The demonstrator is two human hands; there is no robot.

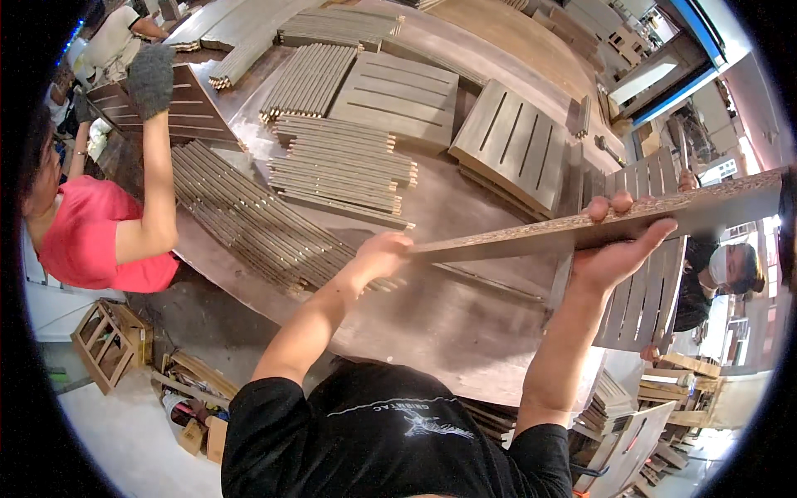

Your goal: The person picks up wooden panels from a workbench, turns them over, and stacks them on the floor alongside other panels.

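Raised over the table, a long flat board (506, 239) with a speckled edge is tilted and seen nearly edge-on. At its left end my left hand (386, 254) is closed around the corner. My right hand (610, 259) grips it farther right, with the thumb on the near face and fingertips over the far edge. The board's right end runs to the picture's rim. Beneath and beyond my left hand lie rows of thin brown strips (249, 212). A slotted panel (510, 141) rests on a stack beyond the board.
The brown table (398, 324) also bears strip bundles (340, 162) and another slotted panel (394, 100). At left, a person in red (100, 232) with grey gloves holds a slotted panel (162, 108). A masked person (722, 274) is at right beside an upright slotted panel (635, 290).
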